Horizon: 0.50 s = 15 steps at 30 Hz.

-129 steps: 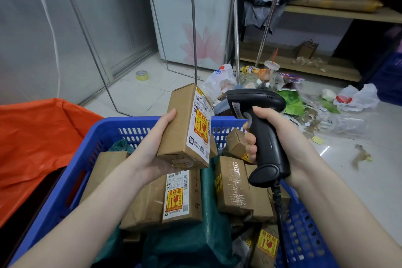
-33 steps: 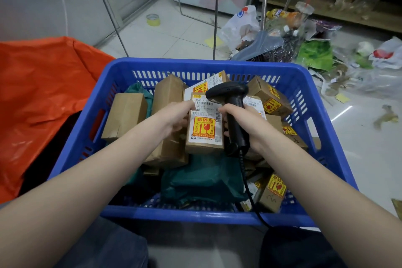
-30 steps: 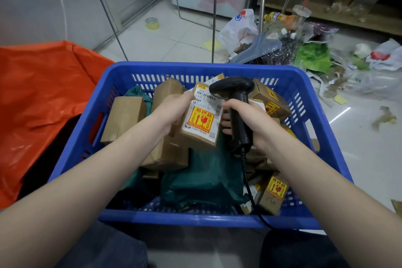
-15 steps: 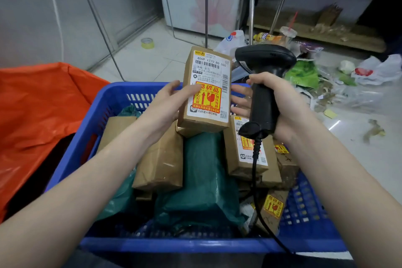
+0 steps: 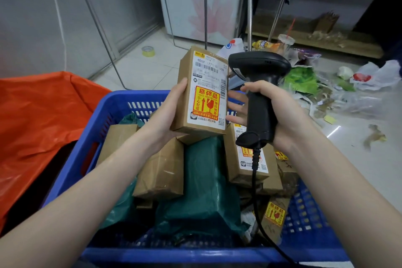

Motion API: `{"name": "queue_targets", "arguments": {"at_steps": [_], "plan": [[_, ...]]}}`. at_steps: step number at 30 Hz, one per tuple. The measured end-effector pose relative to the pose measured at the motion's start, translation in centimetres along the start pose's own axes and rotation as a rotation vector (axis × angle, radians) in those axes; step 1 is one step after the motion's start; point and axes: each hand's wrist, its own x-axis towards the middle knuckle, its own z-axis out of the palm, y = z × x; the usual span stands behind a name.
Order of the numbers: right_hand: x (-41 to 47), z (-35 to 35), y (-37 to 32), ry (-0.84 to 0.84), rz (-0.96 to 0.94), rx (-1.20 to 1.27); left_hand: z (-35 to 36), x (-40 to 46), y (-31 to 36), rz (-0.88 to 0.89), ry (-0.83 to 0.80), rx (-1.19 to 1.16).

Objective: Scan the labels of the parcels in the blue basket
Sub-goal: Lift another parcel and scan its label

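My left hand (image 5: pixel 168 115) holds a brown cardboard parcel (image 5: pixel 201 91) upright above the blue basket (image 5: pixel 93 137), its white label and yellow fragile sticker facing me. My right hand (image 5: pixel 272 111) grips a black corded barcode scanner (image 5: pixel 258 93) just right of the parcel, its head level with the label's top. Below, the basket holds several brown parcels, among them a labelled one (image 5: pixel 248 159) and a plain one (image 5: pixel 161 172), around a dark green bag (image 5: pixel 206 183).
An orange plastic sheet (image 5: pixel 37 119) lies left of the basket. Litter and plastic bags (image 5: pixel 326 85) cover the floor at the right. Metal rack legs (image 5: pixel 205 4) stand behind, with a tape roll (image 5: pixel 148 51) on the tiles and wooden shelves (image 5: pixel 315 39) beyond.
I lifted the parcel out of the basket and raised it upright, and the scanner came up beside it. My view tilted upward from the basket.
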Motion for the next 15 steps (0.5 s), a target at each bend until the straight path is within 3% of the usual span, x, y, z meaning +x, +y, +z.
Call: {"name": "queue_targets", "arguments": {"at_steps": [4,9,15], "plan": [[-0.2,0.3,0.0,0.021,0.001,-0.008,-0.1,-0.3,0.7,-0.011,-0.065,0.064],[-0.3,0.4,-0.1,0.095,-0.013,-0.039,-0.6,0.3,0.9,0.021,0.004,0.161],[-1.1,0.5,-1.2,0.036,-0.003,-0.082,-0.6,0.1,1.1,0.149,0.057,0.307]]}}
